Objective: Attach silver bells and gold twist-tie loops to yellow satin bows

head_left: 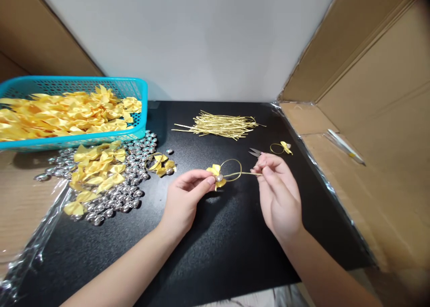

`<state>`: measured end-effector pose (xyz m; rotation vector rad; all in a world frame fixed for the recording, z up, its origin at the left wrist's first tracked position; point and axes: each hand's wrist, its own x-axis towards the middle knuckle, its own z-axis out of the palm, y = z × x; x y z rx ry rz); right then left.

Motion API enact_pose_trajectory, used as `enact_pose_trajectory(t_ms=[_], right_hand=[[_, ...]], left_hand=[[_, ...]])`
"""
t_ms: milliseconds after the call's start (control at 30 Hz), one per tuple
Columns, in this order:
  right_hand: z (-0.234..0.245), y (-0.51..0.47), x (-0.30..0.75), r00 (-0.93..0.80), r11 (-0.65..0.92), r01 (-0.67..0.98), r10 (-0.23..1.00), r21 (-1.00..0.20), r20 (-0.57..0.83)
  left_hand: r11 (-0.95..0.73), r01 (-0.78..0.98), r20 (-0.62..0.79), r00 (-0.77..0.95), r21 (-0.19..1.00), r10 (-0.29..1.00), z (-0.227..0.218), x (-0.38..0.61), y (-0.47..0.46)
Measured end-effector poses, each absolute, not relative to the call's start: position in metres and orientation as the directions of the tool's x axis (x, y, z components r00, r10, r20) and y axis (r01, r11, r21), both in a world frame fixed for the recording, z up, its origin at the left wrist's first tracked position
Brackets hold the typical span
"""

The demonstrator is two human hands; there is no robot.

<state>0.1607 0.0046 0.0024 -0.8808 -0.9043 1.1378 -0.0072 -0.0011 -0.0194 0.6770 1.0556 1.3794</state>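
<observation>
Between its thumb and fingertips, my left hand pinches a yellow ribbon bow with a silvery bead at its middle. From the bow runs a gold cord that forms a round loop. My right hand is closed on the cord's far end, drawn out to the right. The blades of small scissors stick out past the right fingers; their handles are hidden, apparently inside that hand.
A turquoise basket of yellow bows stands at the left. Before it lie loose bows and silvery beads. Gold cords are heaped at the back. Looped bows lie at the left and right. White tweezers rest on cardboard.
</observation>
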Motion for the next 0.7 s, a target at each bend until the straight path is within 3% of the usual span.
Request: enact_pose_trajectory(t_ms=[100, 267, 467, 700], right_hand=[[0.006, 0.002, 0.16, 0.048, 0.116, -0.441, 0.993, -0.89, 0.105], [0.007, -0.004, 0.16, -0.072, 0.188, -0.437, 0.967, -0.88, 0.243], [0.005, -0.003, 0.159, -0.017, 0.195, -0.46, 0.973, -0.866, 0.228], [0.006, -0.003, 0.156, -0.038, 0.11, -0.456, 0.989, -0.883, 0.143]], left_hand=[[0.171, -0.537, -0.284, -0.135, 0.826, 0.949, -0.018, -0.008, 0.003], [0.177, -0.59, -0.306, -0.126, 0.788, 0.944, -0.013, -0.006, 0.004], [0.193, -0.645, -0.274, -0.028, 0.739, 0.961, -0.011, -0.008, 0.002], [0.377, -0.691, -0.333, 0.205, 0.617, 0.92, -0.002, -0.01, 0.0]])
